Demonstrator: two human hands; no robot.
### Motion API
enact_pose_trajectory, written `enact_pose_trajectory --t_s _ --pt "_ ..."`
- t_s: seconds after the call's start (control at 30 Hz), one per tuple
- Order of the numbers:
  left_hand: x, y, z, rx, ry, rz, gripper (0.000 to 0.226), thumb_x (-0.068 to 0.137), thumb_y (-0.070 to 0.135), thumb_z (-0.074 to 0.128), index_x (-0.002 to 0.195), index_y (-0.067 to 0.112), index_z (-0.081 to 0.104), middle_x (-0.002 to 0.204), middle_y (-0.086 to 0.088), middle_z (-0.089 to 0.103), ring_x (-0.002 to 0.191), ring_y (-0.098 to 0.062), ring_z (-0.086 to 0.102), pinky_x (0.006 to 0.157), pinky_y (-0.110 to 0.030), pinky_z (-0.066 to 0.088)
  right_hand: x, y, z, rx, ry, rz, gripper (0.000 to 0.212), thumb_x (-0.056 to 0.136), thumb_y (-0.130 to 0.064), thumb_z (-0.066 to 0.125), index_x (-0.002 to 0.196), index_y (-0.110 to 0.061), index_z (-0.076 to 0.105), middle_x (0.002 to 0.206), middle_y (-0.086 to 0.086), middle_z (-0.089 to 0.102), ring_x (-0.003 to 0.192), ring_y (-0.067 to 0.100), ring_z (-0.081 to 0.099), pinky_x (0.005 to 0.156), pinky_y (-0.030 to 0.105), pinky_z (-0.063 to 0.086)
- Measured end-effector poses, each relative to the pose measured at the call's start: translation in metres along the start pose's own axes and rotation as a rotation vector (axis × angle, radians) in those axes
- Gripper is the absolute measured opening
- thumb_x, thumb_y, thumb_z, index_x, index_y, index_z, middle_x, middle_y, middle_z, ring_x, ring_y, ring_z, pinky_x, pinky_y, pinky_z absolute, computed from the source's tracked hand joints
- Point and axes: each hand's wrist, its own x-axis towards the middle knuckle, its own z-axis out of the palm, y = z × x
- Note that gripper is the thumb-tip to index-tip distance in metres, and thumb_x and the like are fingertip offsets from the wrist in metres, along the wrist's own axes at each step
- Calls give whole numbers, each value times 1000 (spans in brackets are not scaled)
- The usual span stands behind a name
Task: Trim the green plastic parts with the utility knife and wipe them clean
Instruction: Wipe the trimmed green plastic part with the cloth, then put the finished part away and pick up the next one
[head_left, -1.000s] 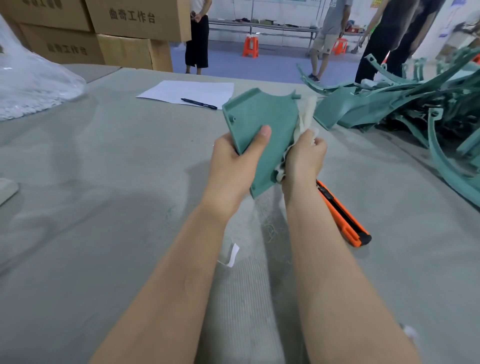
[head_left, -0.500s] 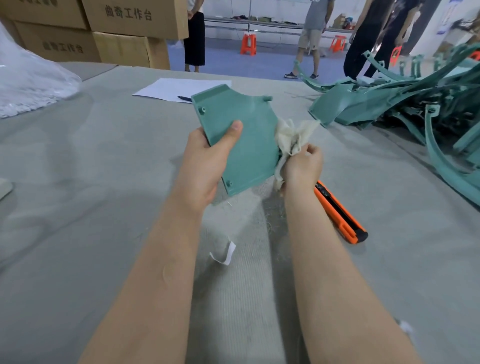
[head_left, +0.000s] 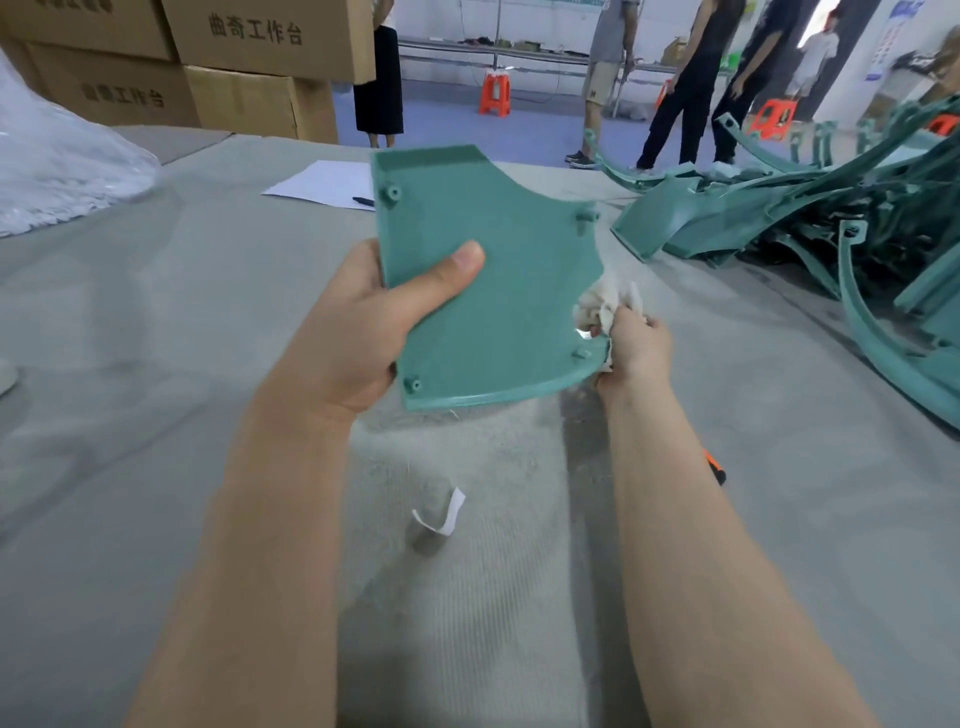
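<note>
My left hand (head_left: 358, 332) grips a flat green plastic panel (head_left: 498, 291) by its left edge, thumb on the inner face, holding it up above the table. The panel's inner face with small screw bosses faces me. My right hand (head_left: 631, 348) clutches a crumpled white cloth (head_left: 602, 304) against the panel's lower right edge. The orange utility knife (head_left: 712, 465) lies on the table, almost wholly hidden behind my right forearm.
A pile of green plastic parts (head_left: 810, 223) fills the right side of the grey felt table (head_left: 156, 364). A paper sheet (head_left: 322, 184) with a pen lies behind the panel. A white paper scrap (head_left: 441, 514) lies between my arms. Cardboard boxes (head_left: 239, 62) and a plastic bag (head_left: 57, 156) stand at the left. People stand beyond.
The panel has been turned flatter toward me, showing its whole inner face. My right hand with the cloth slid down to the lower right edge. My forearm now covers the knife.
</note>
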Motion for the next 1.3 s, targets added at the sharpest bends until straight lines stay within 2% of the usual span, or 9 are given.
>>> enact_pose_trajectory --t_s 0.17,0.33,0.53,0.67,0.77,0.87,1.07,1.17,1.3 --pt "-20 17 -34 9 219 54 19 85 18 63 84 27 79 96 4 75 91 -14 72 69 -26 57 4 13 24 -92 108 -113 18 95 -26 53 78 -20 49 94 9 62 81 23 51 75 34 40" --pt "-38 31 -72 -284 562 165 31 97 20 52 127 14 58 121 -2 68 112 -19 64 88 -35 54 -14 16 34 -595 68 -371 32 97 -33 49 115 -9 58 102 5 59 104 28 54 71 22 28" --pt "-75 64 -91 -359 895 368 26 97 19 53 122 13 59 117 -1 70 106 -16 67 87 -36 55 -93 3 71 -998 -95 -618 48 94 -48 51 134 -21 55 151 13 36 140 30 27 116 39 19" --pt "-127 107 -105 -374 1085 556 30 96 26 56 126 19 57 116 1 70 103 -15 69 82 -35 57 -220 2 122 -308 -872 -307 24 100 -41 44 93 -26 62 104 2 72 91 10 66 84 19 48" --pt "-182 132 -118 -257 1268 772 27 99 26 52 124 19 56 116 2 70 102 -15 69 77 -31 57 -321 30 156 -185 -1397 -194 14 101 -22 47 107 -19 59 74 -2 72 70 9 68 72 25 56" --pt "-252 148 -133 -151 1571 880 27 98 27 52 123 16 56 113 4 71 99 -12 69 77 -28 58 -413 73 174 -287 -1620 -306 24 98 -10 50 121 -13 57 90 12 72 87 21 68 85 47 54" --pt "-375 111 -158 -340 1907 476 13 95 27 58 101 19 65 90 1 74 67 -9 71 51 -21 53 -505 185 170 -580 -1890 -258 27 101 -11 46 127 -6 51 117 17 63 101 27 64 89 40 53" --pt "-401 76 -174 -670 1822 49 26 95 34 55 103 9 60 72 -10 64 67 -21 60 68 -29 54 -506 238 169 -1082 -1953 -519 55 103 -28 41 149 -4 25 148 22 38 137 34 37 112 41 30" --pt "-400 38 -177 -777 1826 -106 32 98 27 50 122 7 55 106 -13 61 110 -25 57 93 -33 40 -489 257 161 -1227 -2045 -522 57 104 -31 38 153 -11 18 157 15 26 144 27 25 115 32 23"
